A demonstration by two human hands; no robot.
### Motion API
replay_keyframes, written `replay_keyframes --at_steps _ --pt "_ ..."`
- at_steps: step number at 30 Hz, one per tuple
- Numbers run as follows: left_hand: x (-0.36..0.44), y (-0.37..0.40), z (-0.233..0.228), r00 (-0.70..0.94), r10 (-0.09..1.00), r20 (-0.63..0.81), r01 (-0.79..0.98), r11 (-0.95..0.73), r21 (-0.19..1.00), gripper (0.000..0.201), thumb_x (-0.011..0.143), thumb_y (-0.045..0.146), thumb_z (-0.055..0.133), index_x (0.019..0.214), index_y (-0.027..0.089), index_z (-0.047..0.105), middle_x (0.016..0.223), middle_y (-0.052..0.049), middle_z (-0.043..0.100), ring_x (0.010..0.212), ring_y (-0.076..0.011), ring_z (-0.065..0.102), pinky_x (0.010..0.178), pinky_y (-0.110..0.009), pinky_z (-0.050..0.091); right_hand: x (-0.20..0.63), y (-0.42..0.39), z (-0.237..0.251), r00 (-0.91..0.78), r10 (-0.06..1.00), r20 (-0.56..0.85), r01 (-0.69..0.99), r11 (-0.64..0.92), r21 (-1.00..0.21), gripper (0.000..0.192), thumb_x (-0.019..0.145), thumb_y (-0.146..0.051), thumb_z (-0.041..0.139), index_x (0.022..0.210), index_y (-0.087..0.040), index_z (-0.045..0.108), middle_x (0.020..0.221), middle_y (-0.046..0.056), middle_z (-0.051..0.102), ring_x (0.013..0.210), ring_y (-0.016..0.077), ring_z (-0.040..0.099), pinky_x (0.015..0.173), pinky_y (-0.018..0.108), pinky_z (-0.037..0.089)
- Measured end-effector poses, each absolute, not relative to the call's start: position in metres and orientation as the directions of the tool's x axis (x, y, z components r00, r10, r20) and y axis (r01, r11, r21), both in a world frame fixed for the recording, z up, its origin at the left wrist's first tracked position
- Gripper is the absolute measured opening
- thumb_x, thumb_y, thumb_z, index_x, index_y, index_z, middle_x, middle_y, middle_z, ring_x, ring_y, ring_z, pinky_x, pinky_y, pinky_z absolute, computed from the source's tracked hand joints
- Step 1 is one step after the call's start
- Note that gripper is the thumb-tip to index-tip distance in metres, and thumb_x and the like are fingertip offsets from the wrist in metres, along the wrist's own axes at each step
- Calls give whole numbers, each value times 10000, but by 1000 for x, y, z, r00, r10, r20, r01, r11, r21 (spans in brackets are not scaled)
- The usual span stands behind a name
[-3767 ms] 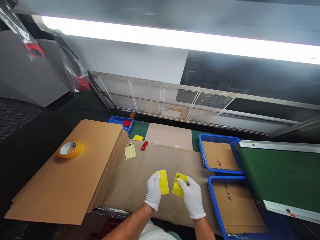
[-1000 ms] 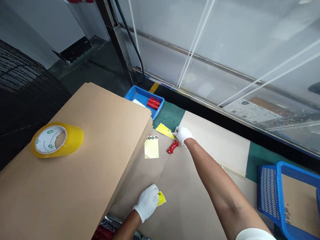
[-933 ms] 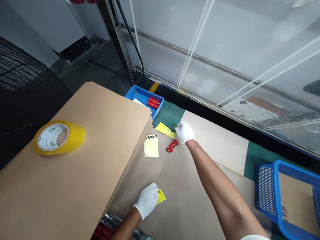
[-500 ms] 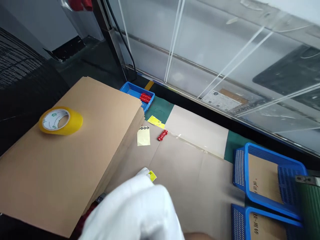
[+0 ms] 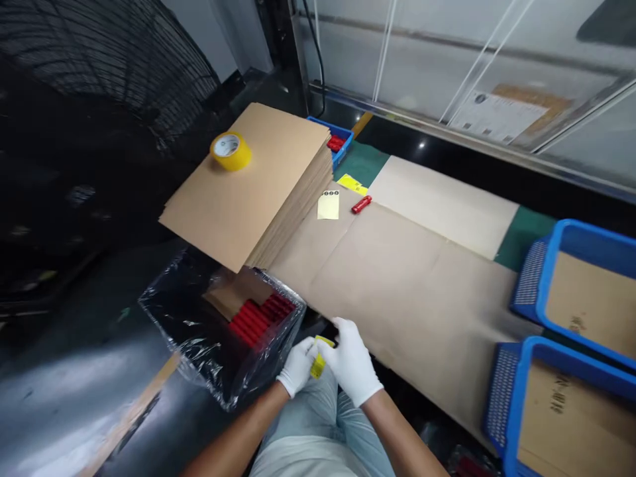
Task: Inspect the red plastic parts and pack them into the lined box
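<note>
left hand (image 5: 297, 366): my grip pinched on yellow tag (image 5: 318, 361), now low by my lap.
right hand (image 5: 352, 361): back from far table (image 5: 397, 285), grip closing on same tag.
meaning: tag handled w/ both hands beside bin of red parts (image 5: 258, 318).

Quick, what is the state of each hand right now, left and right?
Left hand: closed on the small yellow tag.
Right hand: closed on the same small yellow tag, from the other side.

Yellow label (image 5: 318, 363), white gloves
</note>
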State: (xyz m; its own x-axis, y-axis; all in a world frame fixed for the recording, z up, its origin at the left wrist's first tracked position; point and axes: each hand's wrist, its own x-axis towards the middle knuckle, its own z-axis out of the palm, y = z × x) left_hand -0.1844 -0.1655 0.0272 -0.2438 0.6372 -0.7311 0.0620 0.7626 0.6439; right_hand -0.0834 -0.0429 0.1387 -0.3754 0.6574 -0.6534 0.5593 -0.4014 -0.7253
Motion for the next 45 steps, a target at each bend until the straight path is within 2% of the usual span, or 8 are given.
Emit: replay_keyframes --at_steps 2,5,14,22,31,38,41,45 --pt "-181 -200 30 -257 612 -748 70 784 617 263 844 396 484 725 162 510 719 -18 573 679 -151 543 610 -256 433 -61 -85 92 -404 462 -789 540 -576 -614 287 656 -291 691 899 -153 622 940 104 671 865 225 627 809 348 514" --pt "-169 -239 21 -256 568 -783 99 821 563 270 795 411 496 669 173 485 669 -14 551 639 -144 515 584 -251 406 -38 -145 44 -472 351 -809 464 -681 -567 142 722 -284 615 697 -163 545 681 8 604 668 125 550 662 246 447" --pt "-191 -277 4 -66 440 -895 118 895 431 510 647 669 615 648 169 510 540 -1 513 467 -125 471 457 -242 350 -38 -205 -2 -378 322 -868 355 -816 -457 85 753 -201 517 681 -163 540 476 -53 495 454 61 434 503 189 319" --pt "-218 -284 -7 -194 441 -876 62 897 438 609 658 735 562 771 137 563 499 9 490 416 -107 454 427 -215 324 -56 -230 -10 -285 370 -884 170 -888 -426 246 759 -374 466 832 -159 563 493 -47 524 425 59 439 461 174 350" --pt "-233 -287 11 -172 570 -803 79 821 566 481 691 632 563 726 152 570 516 19 467 451 -104 425 466 -231 333 -64 -238 5 -266 467 -843 235 -817 -527 383 728 -435 488 968 -159 598 692 -4 614 588 89 537 566 208 418" --pt "-245 -305 36 -187 624 -759 52 777 627 371 673 521 569 649 151 582 563 -6 519 514 -125 465 519 -251 366 -77 -227 27 -462 389 -797 511 -618 -598 133 661 -299 589 680 -167 587 622 -16 582 576 96 494 579 226 372" --pt "-254 -321 51 -303 593 -746 8 785 620 456 713 592 515 691 147 609 548 -23 542 484 -141 485 500 -261 381 -82 -219 37 -501 367 -784 613 -489 -621 122 645 -287 575 633 -166 570 613 -5 567 597 109 490 595 239 339" --pt "-309 -350 78 -683 444 -580 -16 785 620 540 775 658 397 686 162 593 527 -13 487 491 -151 470 516 -274 378 -83 -201 52 -507 406 -760 660 -384 -645 277 700 -454 506 675 -181 551 630 -7 511 610 113 446 617 261 317"
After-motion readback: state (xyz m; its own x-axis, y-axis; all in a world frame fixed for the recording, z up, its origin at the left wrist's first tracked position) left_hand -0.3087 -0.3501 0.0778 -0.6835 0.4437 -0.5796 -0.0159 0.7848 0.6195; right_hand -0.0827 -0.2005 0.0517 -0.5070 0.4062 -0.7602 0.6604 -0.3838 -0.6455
